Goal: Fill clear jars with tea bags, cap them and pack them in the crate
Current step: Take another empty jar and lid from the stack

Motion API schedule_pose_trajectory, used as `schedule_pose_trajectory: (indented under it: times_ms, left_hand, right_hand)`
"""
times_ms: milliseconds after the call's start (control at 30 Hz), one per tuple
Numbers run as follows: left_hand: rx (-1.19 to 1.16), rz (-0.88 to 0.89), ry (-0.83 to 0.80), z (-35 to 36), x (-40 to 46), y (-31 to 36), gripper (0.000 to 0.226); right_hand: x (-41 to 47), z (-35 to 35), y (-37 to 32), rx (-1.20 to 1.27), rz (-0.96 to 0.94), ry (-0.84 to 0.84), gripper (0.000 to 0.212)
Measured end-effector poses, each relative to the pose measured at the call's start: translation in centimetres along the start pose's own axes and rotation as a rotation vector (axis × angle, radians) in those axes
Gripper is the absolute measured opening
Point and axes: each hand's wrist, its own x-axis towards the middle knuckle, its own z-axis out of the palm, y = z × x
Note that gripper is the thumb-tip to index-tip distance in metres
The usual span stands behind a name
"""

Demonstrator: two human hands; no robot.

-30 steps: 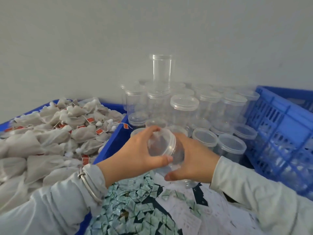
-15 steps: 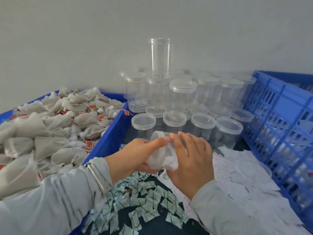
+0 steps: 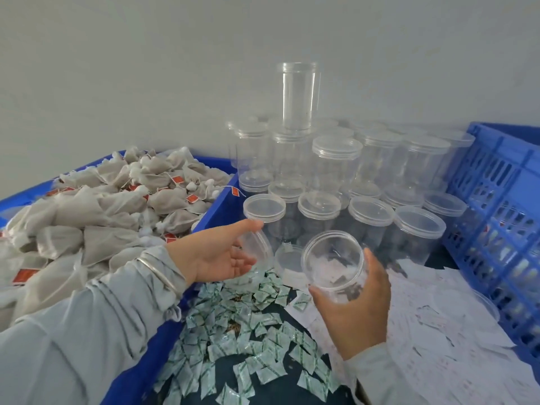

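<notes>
— Holding anything right now?

— Yes. My right hand (image 3: 355,305) holds an open clear jar (image 3: 334,263). The fingers curl round its side, and its mouth tips up toward me. I can see no tea bags in it.

— And the other one?

— My left hand (image 3: 217,254) has the lid (image 3: 258,244). The thumb is on its top edge and the fingers curl loosely under it. So the hands are a little apart, lid on the left, jar on the right.

— Where are the tea bags?

— On my left, in a big heap (image 3: 96,217) inside a blue bin (image 3: 217,204). They are pale little sacks with strings and red tags.

— What is behind the jar?

— Lots more clear jars with lids (image 3: 344,206), stood close together against the wall. Some sit on top of others. One tall jar (image 3: 298,96) stands at the very top with no lid on.

— And the crate?

— The blue crate (image 3: 496,200) is on my right, just beside the jars. It has holes in its wall. I can't tell what is inside it.

— Anything on the table?

— Small green and white packets (image 3: 242,340) are spread out near me, between my arms. White paper slips (image 3: 438,331) lie under my right arm. One more lid (image 3: 287,260) lies flat just behind the jar I hold.
</notes>
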Motion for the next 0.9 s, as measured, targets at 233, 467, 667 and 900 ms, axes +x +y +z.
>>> schedule_pose_trajectory:
  times_ms: [233,467,667,900]
  left_hand:
    - [0.202,0.113,0.314,0.3,1.0,-0.5,0.041]
    - [0.273,0.325,0.190,-0.2,0.2,0.6,0.028]
    - [0.518,0.681,0.619,-4.8,-0.2,3.4,0.025]
    - [0.991,0.498,0.813,-9.8,2.4,2.0,0.033]
  right_hand:
    - [0.0,-0.5,0.8,0.165,0.047,-0.099,0.107]
    - [-0.3,-0.7,-0.2,0.202,0.020,-0.161,0.110]
    - [-1.6,-0.6,-1.6,0.302,0.005,-0.300,0.112]
    - [-3.8,1.1,-3.6,0.472,0.070,-0.526,0.105]
